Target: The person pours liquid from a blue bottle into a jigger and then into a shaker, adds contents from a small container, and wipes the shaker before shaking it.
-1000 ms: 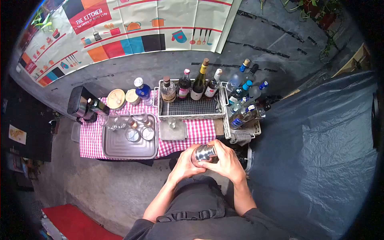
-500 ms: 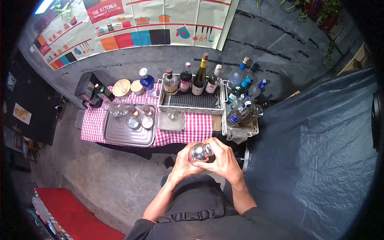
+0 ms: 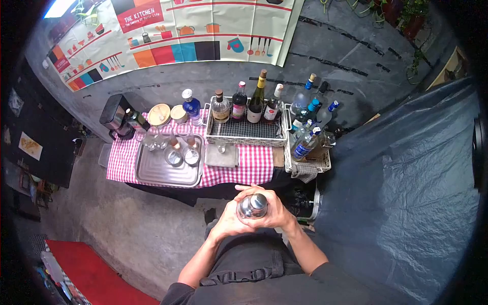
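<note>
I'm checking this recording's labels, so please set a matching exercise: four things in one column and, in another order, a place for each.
Things:
1. metal shaker
2. small clear glass
3. checked cloth
4. kitchen-print banner

Places:
A. against the grey wall
B. beneath the metal tray
C. between the left hand and the right hand
D. on the grey cloth

Pairs: 1-C, 2-D, 3-B, 4-A
</note>
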{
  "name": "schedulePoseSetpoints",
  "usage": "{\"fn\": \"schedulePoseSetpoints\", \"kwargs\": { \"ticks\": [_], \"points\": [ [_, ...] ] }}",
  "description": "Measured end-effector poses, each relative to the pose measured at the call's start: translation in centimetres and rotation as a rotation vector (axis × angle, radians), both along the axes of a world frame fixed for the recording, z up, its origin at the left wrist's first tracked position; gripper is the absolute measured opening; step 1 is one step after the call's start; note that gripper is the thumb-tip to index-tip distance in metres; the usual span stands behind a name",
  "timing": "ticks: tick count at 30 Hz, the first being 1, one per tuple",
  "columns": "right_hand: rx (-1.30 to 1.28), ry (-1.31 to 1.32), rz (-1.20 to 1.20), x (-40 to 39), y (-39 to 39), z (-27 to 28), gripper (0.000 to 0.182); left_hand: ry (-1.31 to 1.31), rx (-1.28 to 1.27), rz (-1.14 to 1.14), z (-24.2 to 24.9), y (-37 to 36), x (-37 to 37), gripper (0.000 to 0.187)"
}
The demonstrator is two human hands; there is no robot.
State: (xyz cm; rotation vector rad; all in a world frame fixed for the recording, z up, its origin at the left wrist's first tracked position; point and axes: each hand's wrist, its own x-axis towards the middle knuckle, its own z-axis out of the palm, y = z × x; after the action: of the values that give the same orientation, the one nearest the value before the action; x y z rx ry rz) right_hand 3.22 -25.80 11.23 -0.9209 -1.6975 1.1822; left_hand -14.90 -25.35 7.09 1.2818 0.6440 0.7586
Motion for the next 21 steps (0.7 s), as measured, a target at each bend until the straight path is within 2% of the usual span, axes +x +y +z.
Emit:
{"fn": "schedulePoseSetpoints", "kwargs": {
  "ticks": [4, 8, 10, 12, 17, 19, 21],
  "points": [
    [0.012, -0.052, -0.083, -2.1, -0.2, 1.0, 0.054, 0.013, -0.058, 0.039, -0.8, 0.2, -1.2, 0.068],
    [0.039, -0.134, -0.152, -4.5, 0.3, 1.1, 0.059, -0.04, -0.122, 0.053, -2.4, 1.1, -2.9, 0.07],
    [0.034, -0.145, -0.187, -5.6, 0.6, 0.7, 0.061, -0.043, -0.118, 0.067, -1.6, 1.8, -4.0, 0.073],
    [0.081, -0.194, -0.262, -6.8, 1.0, 0.5, 0.065, -0.014, 0.134, 0.126, -0.1, 2.3, -5.7, 0.072],
    [0.141, -0.26, -0.282, -10.1, 2.5, 1.5, 0.068, 0.007, 0.203, 0.076, 0.2, 4.9, -8.8, 0.085],
    [0.164, -0.271, -0.305, -11.3, 3.1, 1.3, 0.069, 0.015, 0.208, 0.124, -0.5, 5.5, -10.0, 0.073],
    [0.142, -0.3, -0.327, -12.4, 3.4, 0.7, 0.069, 0.022, 0.191, 0.135, -0.7, 5.9, -11.1, 0.071]
  ]
}}
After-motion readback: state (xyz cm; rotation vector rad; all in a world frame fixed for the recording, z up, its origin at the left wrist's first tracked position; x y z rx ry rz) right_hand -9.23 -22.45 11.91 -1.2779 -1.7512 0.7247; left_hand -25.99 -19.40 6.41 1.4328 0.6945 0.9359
